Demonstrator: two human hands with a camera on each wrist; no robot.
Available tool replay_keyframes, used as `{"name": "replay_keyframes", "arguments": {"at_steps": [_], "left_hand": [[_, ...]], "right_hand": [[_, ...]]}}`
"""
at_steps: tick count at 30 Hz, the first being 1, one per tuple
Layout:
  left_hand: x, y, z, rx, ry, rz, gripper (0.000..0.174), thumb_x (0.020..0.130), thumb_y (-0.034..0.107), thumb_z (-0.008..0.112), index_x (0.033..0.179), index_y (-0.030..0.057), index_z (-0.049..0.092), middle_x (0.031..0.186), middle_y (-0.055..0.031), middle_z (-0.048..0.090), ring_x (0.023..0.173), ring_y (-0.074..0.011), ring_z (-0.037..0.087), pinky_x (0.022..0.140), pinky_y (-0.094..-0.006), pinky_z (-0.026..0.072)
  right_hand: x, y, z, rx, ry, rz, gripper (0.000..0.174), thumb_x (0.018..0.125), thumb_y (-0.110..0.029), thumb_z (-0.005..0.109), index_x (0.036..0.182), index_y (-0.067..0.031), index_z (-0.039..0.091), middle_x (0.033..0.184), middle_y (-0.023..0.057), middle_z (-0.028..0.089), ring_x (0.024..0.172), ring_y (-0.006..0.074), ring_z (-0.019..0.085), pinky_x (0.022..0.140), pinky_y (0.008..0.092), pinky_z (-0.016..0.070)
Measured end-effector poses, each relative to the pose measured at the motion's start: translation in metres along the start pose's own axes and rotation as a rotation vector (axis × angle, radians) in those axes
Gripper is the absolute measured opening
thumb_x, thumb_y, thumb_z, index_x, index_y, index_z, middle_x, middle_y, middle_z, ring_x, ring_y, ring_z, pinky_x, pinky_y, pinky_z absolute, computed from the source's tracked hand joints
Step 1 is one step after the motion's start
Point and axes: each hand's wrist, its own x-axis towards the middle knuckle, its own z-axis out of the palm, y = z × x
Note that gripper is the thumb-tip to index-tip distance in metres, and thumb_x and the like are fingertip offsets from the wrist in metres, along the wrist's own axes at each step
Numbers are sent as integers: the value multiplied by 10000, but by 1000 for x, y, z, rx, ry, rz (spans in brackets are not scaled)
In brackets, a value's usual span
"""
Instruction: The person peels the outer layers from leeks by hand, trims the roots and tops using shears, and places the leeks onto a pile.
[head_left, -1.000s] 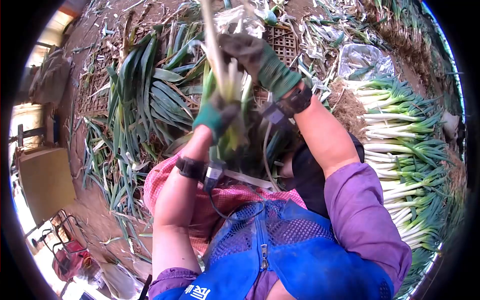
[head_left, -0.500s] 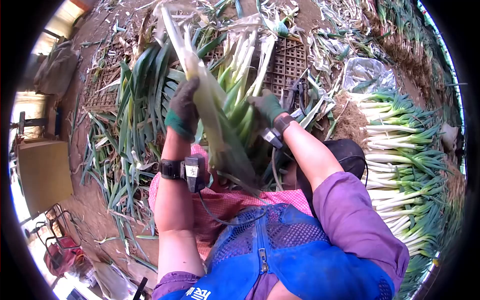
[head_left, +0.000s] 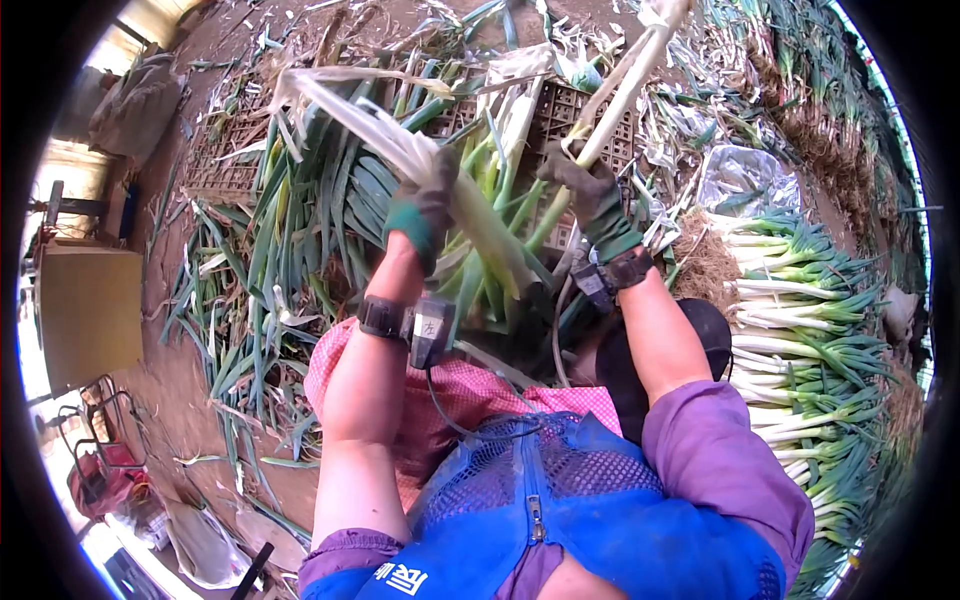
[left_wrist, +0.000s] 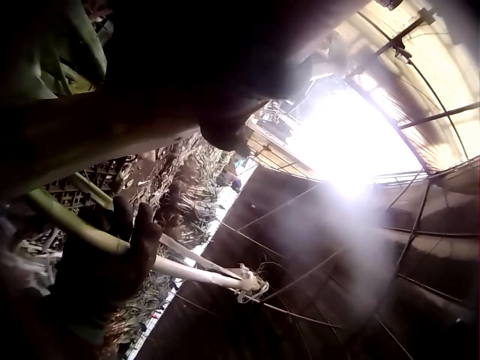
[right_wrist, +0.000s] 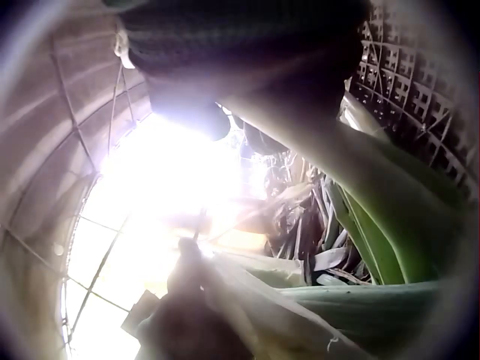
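Note:
My gloved left hand point(head_left: 432, 190) grips peeling leeks point(head_left: 365, 125) around their pale shafts, the white ends slanting up to the left and the green part hanging toward my lap. Facing it, my gloved right hand point(head_left: 588, 190) holds a single leek point(head_left: 628, 100), fingers curled around its shaft. That leek's root end points up and away to the right; in the left wrist view its small root tuft point(left_wrist: 251, 283) shows. Between and beyond my hands lie more leeks point(head_left: 518, 125), white shafts away from me. Glare and shadow hide much of both wrist views.
Cut leek leaves point(head_left: 290, 230) are heaped on the left, over brown plastic crates point(head_left: 570, 105). A long row of cleaned leeks point(head_left: 790, 335) lies on my right, below a clear plastic bag point(head_left: 745, 180). Untrimmed leeks point(head_left: 800, 100) line the far right. A tan box point(head_left: 90, 315) stands left.
My right hand has come up from among the leaves, now with a leek raised to the right. My left hand has shifted right with its leeks. Earlier, both hands were close together at blurred shafts.

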Motion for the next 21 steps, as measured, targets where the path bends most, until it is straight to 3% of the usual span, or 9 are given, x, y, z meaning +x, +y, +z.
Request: {"name": "replay_keyframes", "arguments": {"at_steps": [1, 2, 5, 9, 12, 14, 16, 19, 21], "left_hand": [[-6, 6, 4, -24, -32, -17, 605, 821, 545, 705, 1005, -28, 634, 821, -97, 659, 677, -178, 629, 589, -300, 502], [-13, 14, 8, -48, -65, -33, 621, 819, 555, 704, 995, -36, 632, 822, -103, 663, 685, -182, 634, 610, -302, 511], [-30, 23, 21, 86, -141, -80, 611, 839, 565, 681, 959, -33, 645, 829, -98, 673, 709, -174, 636, 650, -290, 511], [-9, 5, 13, 188, -88, 98, 642, 858, 646, 594, 938, 14, 671, 781, -65, 653, 661, -148, 600, 590, -299, 477], [-10, 29, -4, 0, -37, -5, 604, 873, 645, 573, 911, 48, 658, 718, -43, 617, 589, -128, 550, 504, -285, 429], [-12, 41, -17, -140, -71, 74, 485, 863, 552, 660, 908, 69, 647, 748, -34, 634, 604, -124, 567, 507, -275, 438], [-17, 41, -22, -277, -71, 87, 283, 827, 319, 763, 910, 75, 646, 783, -34, 649, 620, -124, 584, 533, -263, 461], [-20, 37, -21, -210, -24, 71, 221, 787, 165, 770, 935, 52, 649, 808, -54, 655, 638, -134, 597, 560, -267, 483], [-11, 28, -16, -81, -36, 74, 255, 783, 179, 768, 943, 40, 626, 759, -40, 612, 594, -122, 556, 513, -256, 456]], "right_hand": [[2, -21, 0, 472, 55, 205, 343, 909, -213, 630, 1107, 61, 577, 979, 124, 652, 853, 241, 680, 732, 315, 611], [3, -26, 5, 790, 9, 205, 391, 904, -216, 645, 1163, 66, 565, 1013, 133, 651, 885, 242, 675, 795, 330, 602], [1, -76, 23, 443, -369, 240, 486, 856, -264, 703, 1209, 44, 577, 1026, 145, 664, 898, 210, 659, 872, 299, 553], [7, -85, 16, 76, -316, 757, 279, 777, -223, 764, 985, -50, 698, 848, 92, 684, 785, 169, 653, 761, 291, 566], [31, -66, -34, 310, 124, 767, 274, 817, -270, 735, 930, -30, 666, 800, 43, 647, 709, 151, 629, 634, 261, 533], [55, -69, -81, 112, 359, 655, 422, 764, -405, 800, 912, -37, 657, 784, 44, 628, 639, 150, 593, 605, 257, 523], [72, -32, -134, 18, 497, 724, 511, 744, -427, 813, 996, -1, 682, 856, 56, 644, 779, 144, 607, 684, 274, 543], [69, -73, -125, 71, 385, 531, 427, 856, -414, 708, 984, -7, 696, 927, 52, 671, 927, 144, 613, 805, 288, 544], [60, -90, -96, 136, 175, 490, 385, 905, -345, 661, 1097, -12, 639, 948, 124, 675, 868, 201, 679, 839, 303, 569]]}}
